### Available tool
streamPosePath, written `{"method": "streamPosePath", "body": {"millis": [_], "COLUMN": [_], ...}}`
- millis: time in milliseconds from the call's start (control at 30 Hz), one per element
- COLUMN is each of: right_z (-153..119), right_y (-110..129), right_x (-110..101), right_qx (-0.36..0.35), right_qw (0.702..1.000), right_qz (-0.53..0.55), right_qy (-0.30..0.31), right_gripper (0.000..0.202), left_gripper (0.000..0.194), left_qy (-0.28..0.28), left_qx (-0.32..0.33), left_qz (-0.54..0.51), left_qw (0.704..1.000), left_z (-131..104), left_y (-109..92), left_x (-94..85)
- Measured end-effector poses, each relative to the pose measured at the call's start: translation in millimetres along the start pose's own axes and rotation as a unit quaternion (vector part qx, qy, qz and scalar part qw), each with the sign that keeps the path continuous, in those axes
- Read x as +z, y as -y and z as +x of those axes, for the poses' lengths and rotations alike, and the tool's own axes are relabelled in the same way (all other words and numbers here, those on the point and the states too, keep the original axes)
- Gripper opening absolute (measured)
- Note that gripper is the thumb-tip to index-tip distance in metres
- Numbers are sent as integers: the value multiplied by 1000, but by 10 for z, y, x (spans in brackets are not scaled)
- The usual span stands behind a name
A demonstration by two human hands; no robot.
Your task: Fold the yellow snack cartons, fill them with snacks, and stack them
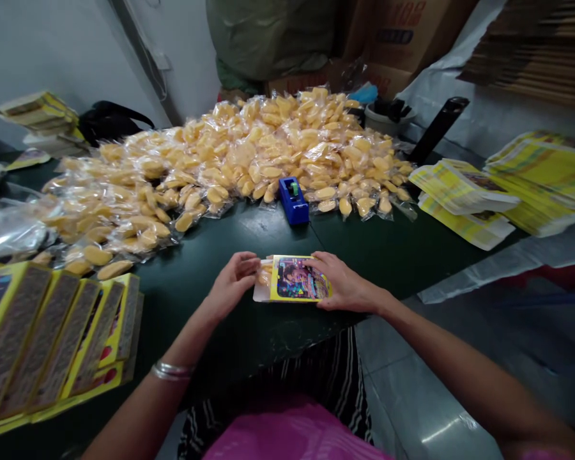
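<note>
A flat yellow carton (299, 278) with a colourful printed front lies near the table's front edge. My right hand (338, 281) grips its right end, fingers across the top and thumb along the near side. The carton's left end is open, and a clear bag of yellow oval pieces (264, 276) shows there. My left hand (234, 281) is at this open end, fingers bent and thumb close to them; what lies between the fingertips is hidden. Beyond the carton stands a blue tape dispenser (294, 203).
A large heap of bagged yellow pieces (249, 147) covers the back of the dark green table (230, 243). Filled yellow cartons (62, 338) stand in a row at left. Flat cartons (464, 191) are stacked at right, near a black cylinder (438, 131) and a grey bucket (388, 118).
</note>
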State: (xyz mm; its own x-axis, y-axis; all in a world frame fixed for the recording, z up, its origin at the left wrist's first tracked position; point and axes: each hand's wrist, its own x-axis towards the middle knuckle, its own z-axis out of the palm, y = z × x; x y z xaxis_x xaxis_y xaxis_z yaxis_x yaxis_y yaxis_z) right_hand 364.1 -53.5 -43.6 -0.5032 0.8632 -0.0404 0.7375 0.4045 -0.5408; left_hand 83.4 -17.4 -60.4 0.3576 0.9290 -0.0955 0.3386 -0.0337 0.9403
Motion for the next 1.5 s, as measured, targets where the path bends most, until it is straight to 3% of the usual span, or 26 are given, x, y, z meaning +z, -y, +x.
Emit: {"method": "streamPosePath", "body": {"millis": [133,233,300,367,500,567,667,767,967,1033,1133,1200,1333,1400,1500], "right_z": [9,42,70,92,100,90,72,58,54,55,58,62,60,51,36], "right_y": [38,52,76,113,159,146,99,60,36,40,54,63,53,36,20], "right_x": [117,205,226,211,162,177,241,294,277,262,242,229,204,192,174], "right_qx": [7,33,44,49,54,49,40,31,27,24,25,29,29,21,17], "right_qw": [1000,999,998,998,998,998,998,998,997,997,997,997,998,998,998], "right_qz": [-7,-23,-33,-35,-17,-14,-21,-30,-46,-50,-55,-56,-51,-44,-39], "right_qy": [-11,-37,-43,-33,-18,-27,-36,-52,-61,-52,-45,-42,-38,-38,-40], "right_gripper": [88,84,82,82,83,82,83,83,81,82,83,83,85,87,88], "left_gripper": [64,68,57,43,36,40,38,34,19,20,41,54,45,39,34], "left_qy": [25,44,34,-7,-189,-239,-253,-243,-136,-138,-147,-111,-47,-44,-52], "left_qx": [-30,-36,-33,-25,-3,2,3,-4,-9,3,48,87,119,116,108], "left_qz": [-22,5,46,100,218,268,328,362,374,375,383,392,414,417,411], "left_qw": [999,998,998,995,957,933,910,900,917,917,911,909,901,901,904], "left_z": [40,225,401,625,1203,1460,1661,1572,833,693,757,914,1092,983,588], "left_y": [-60,-134,-177,-212,-222,-180,-69,74,264,229,109,37,44,121,241], "left_x": [207,185,-15,-333,-966,-1134,-1189,-1136,-1009,-987,-938,-864,-669,-599,-528]}}
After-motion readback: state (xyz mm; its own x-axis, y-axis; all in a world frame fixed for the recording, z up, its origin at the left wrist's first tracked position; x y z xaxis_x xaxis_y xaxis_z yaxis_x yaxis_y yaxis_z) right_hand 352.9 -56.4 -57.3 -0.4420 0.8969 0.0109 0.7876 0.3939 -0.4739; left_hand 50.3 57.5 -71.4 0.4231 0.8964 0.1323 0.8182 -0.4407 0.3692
